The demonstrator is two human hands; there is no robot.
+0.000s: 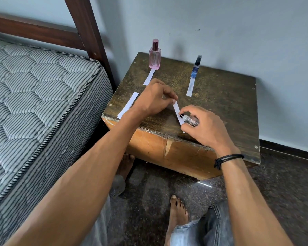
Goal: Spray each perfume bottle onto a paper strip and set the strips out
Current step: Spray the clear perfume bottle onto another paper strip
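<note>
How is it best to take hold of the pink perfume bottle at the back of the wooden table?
I would grip the pink bottle by its glass body, below the cap, with thumb and fingers on its left and right sides. Come from the front and above: it stands upright, the wall is close behind, and a paper strip lies at its base in front.

Scuffed matt wood counter (220, 103), glossy pink glass bottle (154, 57), matt paper strip (176, 109), quilted striped cloth mattress (34, 95), shiny speckled stone floor (283, 183).
</note>
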